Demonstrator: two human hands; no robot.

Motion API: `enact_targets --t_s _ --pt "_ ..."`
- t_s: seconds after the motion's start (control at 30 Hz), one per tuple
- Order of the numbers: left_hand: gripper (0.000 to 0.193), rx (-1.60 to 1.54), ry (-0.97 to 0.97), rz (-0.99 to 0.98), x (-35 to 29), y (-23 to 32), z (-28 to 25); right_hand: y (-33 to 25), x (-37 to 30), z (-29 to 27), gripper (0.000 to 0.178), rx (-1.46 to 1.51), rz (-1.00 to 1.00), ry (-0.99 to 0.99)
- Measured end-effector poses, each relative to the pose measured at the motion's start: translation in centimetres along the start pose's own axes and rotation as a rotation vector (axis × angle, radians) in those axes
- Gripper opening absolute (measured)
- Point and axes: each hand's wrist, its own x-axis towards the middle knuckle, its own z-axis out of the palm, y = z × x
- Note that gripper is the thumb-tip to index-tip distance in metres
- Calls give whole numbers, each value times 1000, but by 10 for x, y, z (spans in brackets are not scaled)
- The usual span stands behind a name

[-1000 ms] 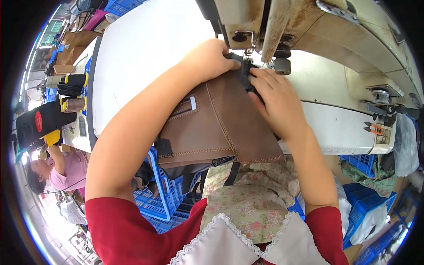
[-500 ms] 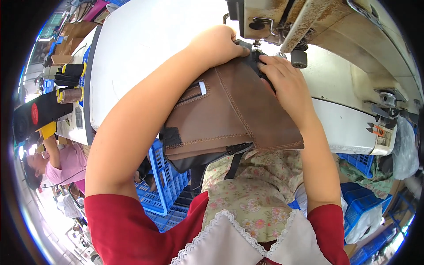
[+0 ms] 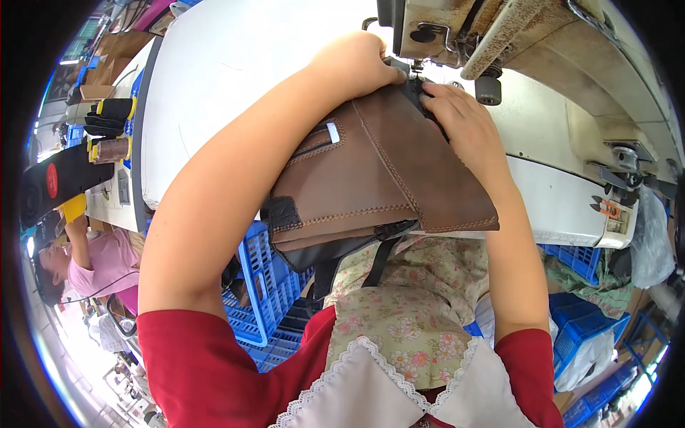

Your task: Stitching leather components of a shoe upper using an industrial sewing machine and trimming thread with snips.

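A brown leather bag (image 3: 378, 157) with contrast stitching, a zippered slot and a black lining lies under the head of a sewing machine (image 3: 435, 36). Its near end hangs over the table's front edge, above my lap. My left hand (image 3: 357, 63) is closed on the bag's far edge, thumb pressed on the black strip left of the needle. Just right of the needle, my right hand (image 3: 464, 121) grips the same edge, fingers bent over the black material. The needle area sits between my two hands; the stitch point itself is too small to make out.
Blue plastic crates (image 3: 260, 292) stand below the table on both sides. Orange-handled snips (image 3: 606, 207) rest at the table's right corner, beside a hanging clear plastic bag (image 3: 653, 235). Thread spools (image 3: 110, 150) stand at left, where another person (image 3: 100, 264) in pink works.
The bag has slid slightly forward and to the right, toward the needle, with both hands moving along with it. My grip looks the same.
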Motion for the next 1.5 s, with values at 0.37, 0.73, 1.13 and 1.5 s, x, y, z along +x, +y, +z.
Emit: enact_targets --t_s 0.37,0.73,1.13,1.5 --pt "47 -18 5 32 3 -7 1 -2 1 2 27 39 9 37" --pt "47 -52 32 46 2 -10 4 -4 0 2 27 43 28 37" --pt "47 -95 -2 27 1 -3 0 -5 -3 1 27 35 12 72" --pt "46 -128 -4 35 0 -4 0 -7 -2 0 27 52 13 92"
